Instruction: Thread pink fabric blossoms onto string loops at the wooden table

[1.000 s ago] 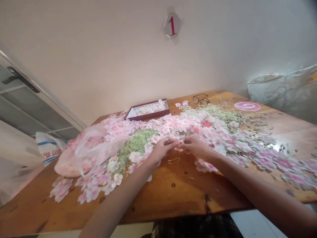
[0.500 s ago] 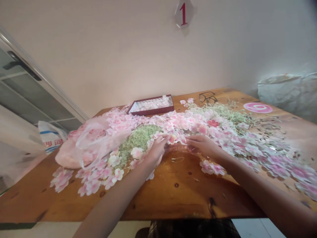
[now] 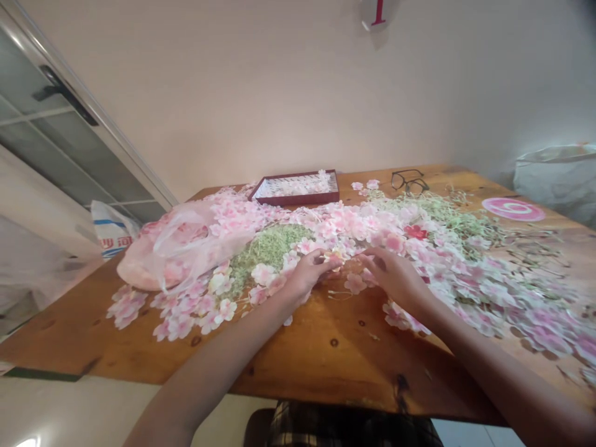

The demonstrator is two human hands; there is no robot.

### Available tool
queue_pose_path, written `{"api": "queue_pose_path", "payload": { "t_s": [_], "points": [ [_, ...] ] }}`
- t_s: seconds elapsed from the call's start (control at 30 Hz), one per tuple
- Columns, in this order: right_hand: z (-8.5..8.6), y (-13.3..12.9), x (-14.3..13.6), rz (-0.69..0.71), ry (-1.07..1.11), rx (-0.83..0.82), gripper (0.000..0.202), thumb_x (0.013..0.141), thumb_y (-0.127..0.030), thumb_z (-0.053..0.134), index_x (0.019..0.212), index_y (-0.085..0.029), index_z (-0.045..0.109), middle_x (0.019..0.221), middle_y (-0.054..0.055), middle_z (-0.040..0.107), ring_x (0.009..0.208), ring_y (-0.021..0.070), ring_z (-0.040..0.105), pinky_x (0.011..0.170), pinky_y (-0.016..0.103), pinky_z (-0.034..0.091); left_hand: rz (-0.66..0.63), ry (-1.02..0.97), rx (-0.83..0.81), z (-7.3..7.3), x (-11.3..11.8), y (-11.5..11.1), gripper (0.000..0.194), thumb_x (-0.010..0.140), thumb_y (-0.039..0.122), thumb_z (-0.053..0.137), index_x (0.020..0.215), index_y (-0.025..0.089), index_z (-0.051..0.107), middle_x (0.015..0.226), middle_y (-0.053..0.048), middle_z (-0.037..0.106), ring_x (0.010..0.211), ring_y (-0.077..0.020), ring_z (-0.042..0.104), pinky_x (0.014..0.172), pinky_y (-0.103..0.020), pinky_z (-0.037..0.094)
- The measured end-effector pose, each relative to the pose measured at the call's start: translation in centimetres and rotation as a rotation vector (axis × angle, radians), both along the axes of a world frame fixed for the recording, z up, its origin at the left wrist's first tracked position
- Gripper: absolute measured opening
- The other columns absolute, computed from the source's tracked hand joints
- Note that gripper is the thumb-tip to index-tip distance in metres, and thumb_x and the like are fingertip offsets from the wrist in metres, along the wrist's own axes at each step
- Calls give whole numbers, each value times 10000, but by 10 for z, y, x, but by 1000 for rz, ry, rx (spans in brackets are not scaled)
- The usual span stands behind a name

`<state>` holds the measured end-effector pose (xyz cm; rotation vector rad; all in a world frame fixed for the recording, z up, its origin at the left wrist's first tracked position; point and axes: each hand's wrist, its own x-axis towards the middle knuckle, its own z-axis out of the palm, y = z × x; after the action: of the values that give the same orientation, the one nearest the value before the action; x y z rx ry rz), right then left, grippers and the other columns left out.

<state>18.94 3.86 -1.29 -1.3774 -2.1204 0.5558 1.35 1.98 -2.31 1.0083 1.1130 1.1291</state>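
Near the middle of the wooden table, my left hand [image 3: 308, 274] pinches a pale artificial blossom [image 3: 334, 256] with a yellowish centre between thumb and fingers. My right hand [image 3: 391, 273] is just to its right, fingertips drawn together close to that blossom; whatever they hold is too small to make out. Below the right fingertips shows a pink blossom [image 3: 354, 284], and I cannot tell whether it is touched. Loose pink fabric blossoms [image 3: 344, 220] are heaped behind both hands. A mound of thin green stems [image 3: 274, 245] lies left of them.
A dark red tray [image 3: 298, 200] with blossoms stands at the back. Black glasses [image 3: 410, 183] and a pink round sticker [image 3: 512, 209] are at the right rear. A clear plastic bag [image 3: 186, 248] of blossoms sits left. More green stems [image 3: 459, 220] lie right.
The view has turned a little left and down. My hands stay close together over the table; the pink blossom below my right fingertips has come into sight.
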Motion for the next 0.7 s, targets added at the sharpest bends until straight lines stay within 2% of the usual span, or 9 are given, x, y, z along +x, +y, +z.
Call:
{"api": "queue_pose_path", "payload": {
  "t_s": [0.13, 0.2, 0.33, 0.5, 0.6, 0.7],
  "points": [
    [2, -5, -8, 164, 211, -136, 340, 781, -458, 400, 864, -176, 570, 722, 40, 610, 623, 155, 548, 534, 234, 383, -18, 150, 85, -2, 0, -1, 308, 571, 394, 635, 633, 138, 474, 568, 39, 456, 511, -59, 451, 518, -194, 350],
    [0, -8, -11, 207, 287, -219, 334, 756, -461, 441, 875, -171, 558, 720, 38, 614, 637, 159, 558, 561, 246, 403, -32, 228, 139, -1, 1, -3, 325, 581, 430, 612, 607, 131, 488, 530, 42, 429, 487, -58, 414, 492, -193, 310],
    [-4, -10, -13, 229, 396, -299, 273, 736, -415, 488, 833, -168, 551, 713, 40, 623, 648, 163, 574, 588, 260, 422, -28, 326, 210, 1, 5, -5, 343, 589, 467, 586, 607, 128, 537, 551, 22, 470, 531, -85, 441, 532, -214, 323],
    [-2, -8, -12, 225, 391, -314, 248, 744, -404, 469, 710, -169, 541, 650, 36, 608, 592, 158, 566, 549, 258, 414, -46, 351, 150, 0, 6, -7, 342, 619, 485, 547, 620, 143, 552, 581, 8, 527, 560, -122, 492, 553, -232, 355],
    [-2, -6, -11, 215, 458, -368, 241, 731, -405, 484, 755, -171, 534, 630, 22, 596, 569, 152, 559, 542, 260, 418, -57, 410, 173, 2, 6, -6, 331, 656, 472, 516, 620, 148, 575, 613, -4, 566, 614, -139, 512, 597, -239, 363],
    [-2, -4, -10, 187, 533, -391, 259, 688, -406, 534, 783, -165, 542, 667, 21, 590, 591, 145, 551, 551, 260, 426, -73, 432, 235, 6, 7, -5, 288, 686, 431, 501, 701, 169, 621, 766, -28, 615, 760, -162, 532, 703, -245, 364]
  ]
}}
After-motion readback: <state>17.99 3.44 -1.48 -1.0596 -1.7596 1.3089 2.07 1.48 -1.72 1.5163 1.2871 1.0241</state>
